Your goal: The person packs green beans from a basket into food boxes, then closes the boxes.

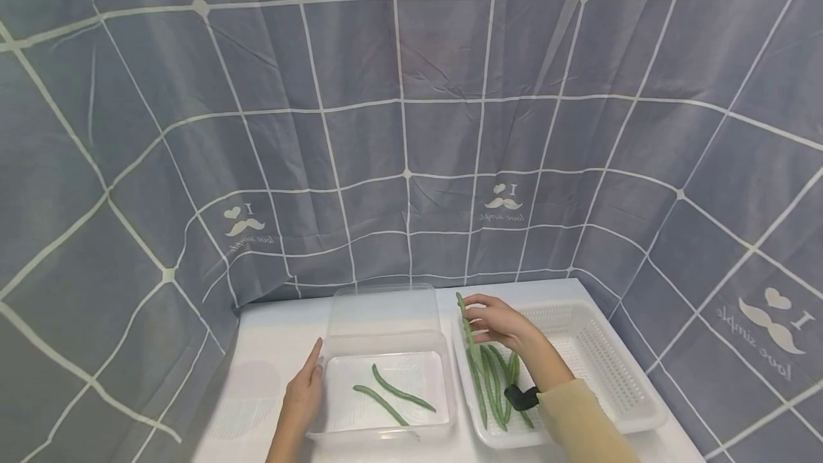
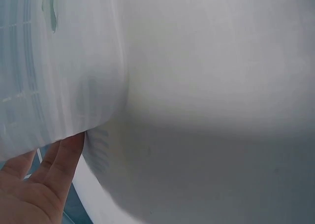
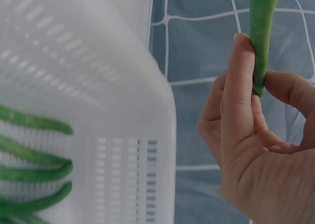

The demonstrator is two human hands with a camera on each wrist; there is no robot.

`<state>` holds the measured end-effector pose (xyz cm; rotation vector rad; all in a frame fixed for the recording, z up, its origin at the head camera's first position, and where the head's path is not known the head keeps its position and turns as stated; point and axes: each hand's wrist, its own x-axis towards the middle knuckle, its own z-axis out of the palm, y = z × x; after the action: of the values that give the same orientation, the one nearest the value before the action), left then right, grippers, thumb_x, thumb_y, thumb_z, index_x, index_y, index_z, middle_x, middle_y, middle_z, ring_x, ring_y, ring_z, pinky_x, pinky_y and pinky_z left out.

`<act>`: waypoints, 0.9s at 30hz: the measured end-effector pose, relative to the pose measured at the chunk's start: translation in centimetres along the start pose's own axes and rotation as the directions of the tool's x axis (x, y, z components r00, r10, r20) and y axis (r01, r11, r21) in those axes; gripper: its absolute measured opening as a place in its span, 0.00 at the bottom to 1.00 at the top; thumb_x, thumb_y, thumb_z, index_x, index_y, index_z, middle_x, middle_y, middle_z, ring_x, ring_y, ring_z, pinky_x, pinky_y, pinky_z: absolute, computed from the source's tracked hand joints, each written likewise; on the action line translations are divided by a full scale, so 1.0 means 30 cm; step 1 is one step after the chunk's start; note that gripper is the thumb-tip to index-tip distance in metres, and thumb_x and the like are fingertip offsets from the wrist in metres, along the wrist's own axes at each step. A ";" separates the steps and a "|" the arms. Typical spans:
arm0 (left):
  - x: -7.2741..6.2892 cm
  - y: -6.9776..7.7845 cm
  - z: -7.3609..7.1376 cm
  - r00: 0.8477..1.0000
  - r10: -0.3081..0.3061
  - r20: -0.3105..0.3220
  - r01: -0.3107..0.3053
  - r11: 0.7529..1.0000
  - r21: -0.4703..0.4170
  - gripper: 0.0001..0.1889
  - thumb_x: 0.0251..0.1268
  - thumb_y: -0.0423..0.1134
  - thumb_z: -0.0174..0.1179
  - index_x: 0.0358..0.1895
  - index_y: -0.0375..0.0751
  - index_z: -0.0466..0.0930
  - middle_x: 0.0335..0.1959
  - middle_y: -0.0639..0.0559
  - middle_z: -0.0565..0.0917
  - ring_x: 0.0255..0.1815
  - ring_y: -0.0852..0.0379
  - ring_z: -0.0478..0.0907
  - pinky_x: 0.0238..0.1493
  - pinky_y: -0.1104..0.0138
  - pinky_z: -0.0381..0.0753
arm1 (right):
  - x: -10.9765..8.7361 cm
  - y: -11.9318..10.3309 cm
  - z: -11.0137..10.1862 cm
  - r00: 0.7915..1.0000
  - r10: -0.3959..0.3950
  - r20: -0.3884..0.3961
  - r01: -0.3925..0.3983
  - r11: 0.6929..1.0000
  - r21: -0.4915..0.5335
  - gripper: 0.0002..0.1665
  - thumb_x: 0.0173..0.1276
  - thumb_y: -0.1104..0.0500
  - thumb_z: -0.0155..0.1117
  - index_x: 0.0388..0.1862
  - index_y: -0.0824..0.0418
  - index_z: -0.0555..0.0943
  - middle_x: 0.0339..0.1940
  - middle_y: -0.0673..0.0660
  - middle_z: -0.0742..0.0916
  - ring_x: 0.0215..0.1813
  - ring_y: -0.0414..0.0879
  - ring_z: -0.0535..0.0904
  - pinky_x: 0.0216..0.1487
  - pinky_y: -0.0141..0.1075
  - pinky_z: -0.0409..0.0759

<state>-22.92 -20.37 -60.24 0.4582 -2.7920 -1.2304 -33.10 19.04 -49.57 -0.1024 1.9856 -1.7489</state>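
Observation:
Between thumb and fingers of my right hand [image 1: 501,321], one end of a long green bean [image 1: 468,331] is pinched; it points up above the left edge of the white perforated basket [image 1: 617,334]. The right wrist view shows the pinch closely, on the tip of the bean [image 3: 263,32]. Several more green beans [image 1: 494,386] lie in the basket's left part. My left hand [image 1: 302,395] rests its extended fingers against the left side of a clear plastic box [image 1: 449,384]. Inside the box lie two green beans, one curved bean [image 1: 400,389] and one nearer bean [image 1: 381,404].
Behind the box a clear lid [image 1: 384,306] stands raised along its back edge. Box and basket sit side by side on a white table [image 1: 257,334]. A grey-blue checked curtain [image 1: 444,134] encloses the table at the back and both sides.

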 end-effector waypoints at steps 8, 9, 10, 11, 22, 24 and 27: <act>0.001 0.005 0.001 1.000 -0.008 0.000 0.008 1.000 -0.013 0.29 0.89 0.45 0.36 0.87 0.55 0.52 0.83 0.38 0.63 0.81 0.30 0.64 0.78 0.34 0.66 | 0.033 -0.025 0.074 0.999 -0.003 0.042 0.003 1.000 0.009 0.29 0.77 0.63 0.59 0.73 0.70 0.69 0.41 0.53 0.82 0.41 0.43 0.84 0.39 0.35 0.90; 0.002 0.005 0.001 1.000 -0.007 -0.001 0.007 1.000 -0.012 0.29 0.89 0.46 0.36 0.87 0.56 0.52 0.83 0.38 0.63 0.81 0.30 0.64 0.78 0.34 0.66 | 0.037 -0.027 0.081 0.999 -0.005 0.047 0.004 1.000 0.008 0.29 0.76 0.63 0.59 0.74 0.71 0.69 0.41 0.52 0.83 0.41 0.43 0.84 0.39 0.34 0.91; 0.001 0.006 0.000 1.000 -0.006 -0.003 0.006 1.000 -0.012 0.29 0.89 0.46 0.36 0.87 0.56 0.52 0.83 0.38 0.63 0.81 0.30 0.64 0.78 0.34 0.66 | 0.040 -0.029 0.088 0.999 -0.007 0.053 0.006 1.000 0.004 0.30 0.76 0.64 0.59 0.73 0.71 0.69 0.41 0.52 0.83 0.41 0.43 0.85 0.39 0.34 0.91; 0.002 0.004 0.000 1.000 -0.006 -0.003 0.006 1.000 -0.012 0.29 0.89 0.46 0.36 0.87 0.56 0.52 0.83 0.38 0.63 0.81 0.30 0.64 0.78 0.34 0.66 | 0.044 -0.031 0.094 0.998 -0.009 0.057 0.009 1.000 0.004 0.30 0.76 0.64 0.60 0.73 0.71 0.69 0.41 0.52 0.83 0.41 0.43 0.85 0.39 0.34 0.91; 0.004 -0.005 0.004 1.000 -0.005 -0.005 0.005 1.000 -0.016 0.29 0.89 0.47 0.36 0.87 0.57 0.53 0.83 0.39 0.64 0.80 0.30 0.65 0.76 0.32 0.67 | 0.071 -0.039 0.169 0.996 0.005 0.087 -0.005 1.000 -0.004 0.29 0.75 0.64 0.62 0.72 0.70 0.71 0.40 0.52 0.81 0.38 0.41 0.83 0.36 0.33 0.92; 0.005 -0.006 0.003 1.000 -0.001 -0.005 0.001 1.000 -0.020 0.29 0.89 0.47 0.36 0.87 0.57 0.53 0.83 0.39 0.64 0.80 0.30 0.65 0.76 0.32 0.67 | 0.075 -0.042 0.185 0.996 0.008 0.090 -0.007 1.000 -0.013 0.29 0.75 0.64 0.62 0.72 0.69 0.71 0.41 0.53 0.82 0.39 0.41 0.84 0.37 0.34 0.92; 0.005 -0.007 0.002 1.000 0.004 -0.009 -0.004 1.000 -0.022 0.29 0.89 0.47 0.36 0.87 0.56 0.53 0.83 0.39 0.64 0.80 0.30 0.65 0.77 0.32 0.66 | 0.083 -0.042 0.211 0.995 0.009 0.096 -0.007 1.000 -0.029 0.28 0.74 0.63 0.63 0.71 0.69 0.73 0.41 0.52 0.83 0.39 0.41 0.84 0.37 0.34 0.92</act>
<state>-23.04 -20.51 -60.44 0.4559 -2.7676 -1.2534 -33.07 12.12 -49.52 -0.1848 1.9395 -1.6789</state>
